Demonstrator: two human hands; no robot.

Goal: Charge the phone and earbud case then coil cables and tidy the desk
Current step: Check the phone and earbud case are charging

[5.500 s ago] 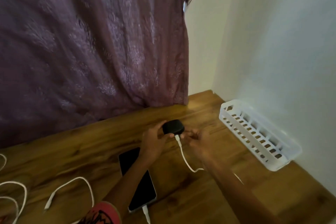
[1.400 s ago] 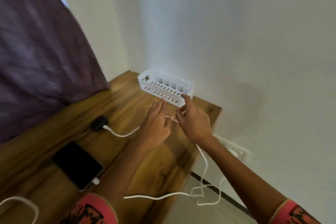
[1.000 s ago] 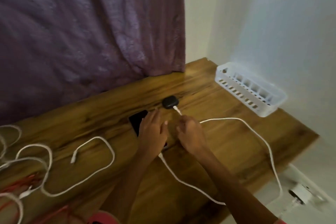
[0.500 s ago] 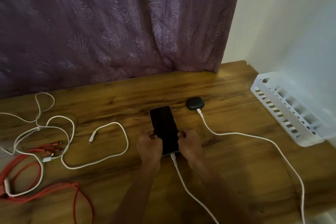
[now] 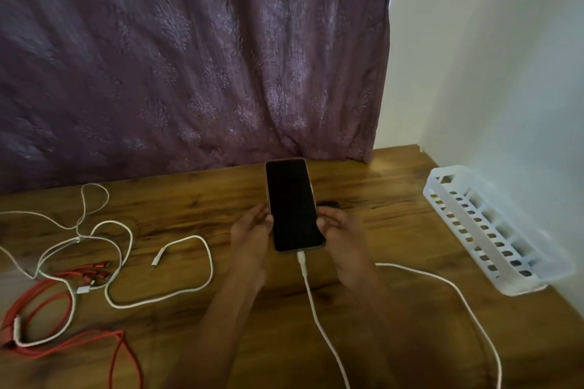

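The phone (image 5: 292, 205) has a dark screen and is lifted off the wooden desk (image 5: 379, 309), tilted up toward me. My left hand (image 5: 252, 230) grips its left edge and my right hand (image 5: 339, 230) grips its right edge. A white cable (image 5: 311, 297) is plugged into the phone's bottom end and runs down to the near edge. The black earbud case (image 5: 330, 205) lies on the desk behind the phone, mostly hidden by it. A second white cable (image 5: 458, 294) curves across the desk on the right.
A white slotted plastic basket (image 5: 493, 230) sits along the right wall. Loose white cables (image 5: 126, 262) and red cables (image 5: 47, 309) lie tangled on the left part of the desk. A purple curtain (image 5: 189, 57) hangs behind the desk.
The phone lay flat on the desk with both hands at its lower end; now both hands have raised it and tilted it up, hiding most of the earbud case.
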